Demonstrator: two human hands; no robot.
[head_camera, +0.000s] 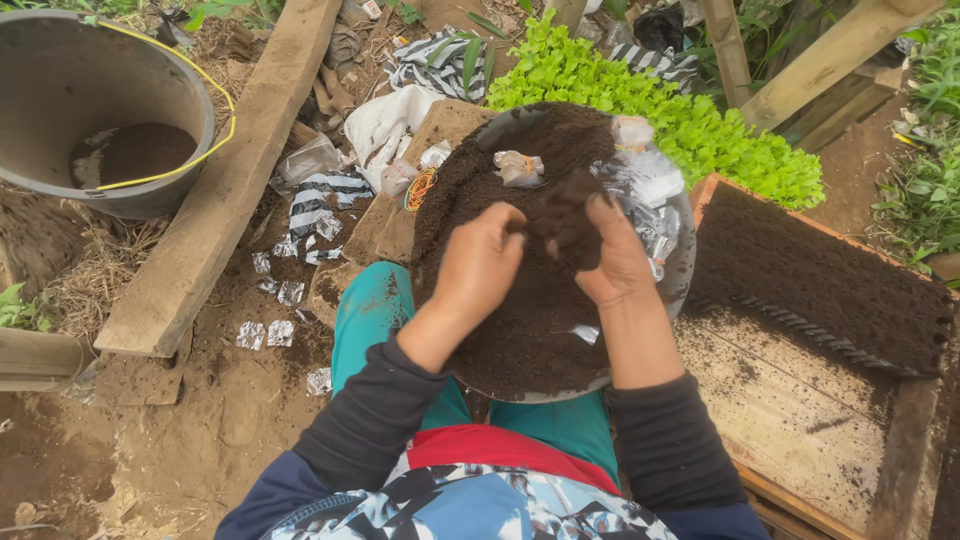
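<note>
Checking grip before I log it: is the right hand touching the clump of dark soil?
Touching. Head view shows the right hand with its fingers closed around the soil clump.

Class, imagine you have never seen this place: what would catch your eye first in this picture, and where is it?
First, the two hands in the middle: the left hand and right hand work a clump of dark soil over a round basin heaped with soil on the person's lap. Behind it glows a patch of bright green seedlings. At upper left stands a grey bucket; at right, a wooden tray half filled with soil.
</note>
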